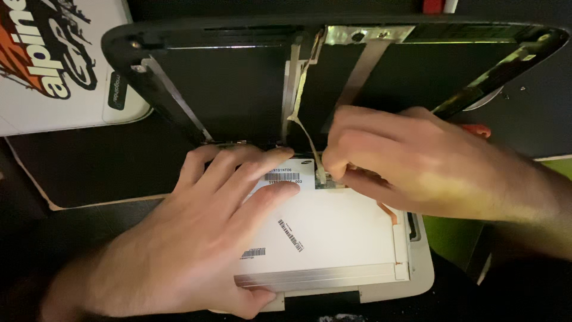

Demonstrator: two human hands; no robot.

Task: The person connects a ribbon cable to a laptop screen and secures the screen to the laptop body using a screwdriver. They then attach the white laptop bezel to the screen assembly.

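- Panel (333,232): white-backed screen lying face down, centre of view, on a pale laptop base (420,271); barcode labels on its back.
- Left hand (196,238): flat on panel, fingers spread, pressing its left part; nothing grasped.
- Right hand (411,161): fingertips pinched together on a small connector (325,179) at panel's top edge.
- Ribbon cable (304,128): runs from connector up into black lid (238,77).
- Lid: open behind panel, 2 metal brackets (176,98) visible.
- White case (53,65), upper left, well apart.

White display panel (333,229), flat, face-down
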